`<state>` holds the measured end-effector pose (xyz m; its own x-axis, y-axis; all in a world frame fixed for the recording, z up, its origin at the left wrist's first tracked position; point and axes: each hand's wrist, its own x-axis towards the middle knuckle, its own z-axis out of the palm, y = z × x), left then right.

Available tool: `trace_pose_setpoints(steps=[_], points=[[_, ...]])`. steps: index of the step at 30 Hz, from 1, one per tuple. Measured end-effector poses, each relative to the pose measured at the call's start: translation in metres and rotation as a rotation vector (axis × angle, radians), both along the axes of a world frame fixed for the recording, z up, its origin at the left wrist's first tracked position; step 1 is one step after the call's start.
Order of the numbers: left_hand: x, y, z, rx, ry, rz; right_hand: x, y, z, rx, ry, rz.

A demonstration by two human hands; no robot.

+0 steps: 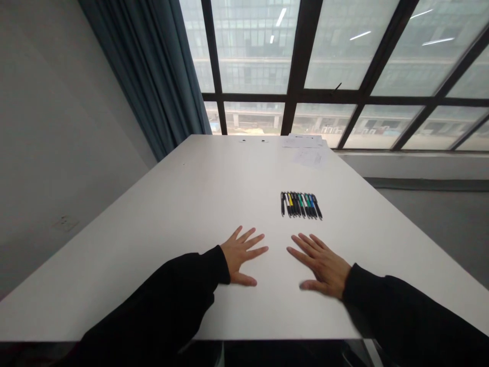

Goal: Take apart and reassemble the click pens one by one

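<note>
Both of my hands are spread over the near half of a white table [160, 229], palms down. My left hand [241, 256] has its fingers apart and holds nothing. My right hand [321, 267] is likewise open, with nothing in it. Just beyond my right hand lies a row of several pens [301, 205], side by side and pointing roughly towards me. Most are black, with white, yellow, green and blue parts among them. Neither hand touches the pens. Whether the palms rest on the tabletop or hover slightly above it, I cannot tell.
Sheets of paper [304, 141] lie at the table's far right end. Two small dark spots show near its far edge. Behind the table are large windows [255, 46] with dark frames. A blue curtain [153, 66] and a grey wall [53, 127] stand to the left.
</note>
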<state>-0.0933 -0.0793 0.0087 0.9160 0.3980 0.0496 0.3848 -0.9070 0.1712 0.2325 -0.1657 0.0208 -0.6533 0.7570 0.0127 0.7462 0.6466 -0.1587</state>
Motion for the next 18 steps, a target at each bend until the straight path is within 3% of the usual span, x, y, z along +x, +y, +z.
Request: trace_pose_setpoints(steps=[4,11,18], points=[[0.011,0.011,0.002,-0.008,0.007,-0.013,0.002,0.01,-0.002,0.026,0.016,-0.025],[0.024,0.025,-0.011,-0.008,-0.024,0.027,0.006,0.031,-0.002,-0.039,-0.009,0.001],[0.03,0.03,-0.013,-0.037,-0.007,0.024,0.005,0.046,-0.021,-0.015,-0.014,-0.049]])
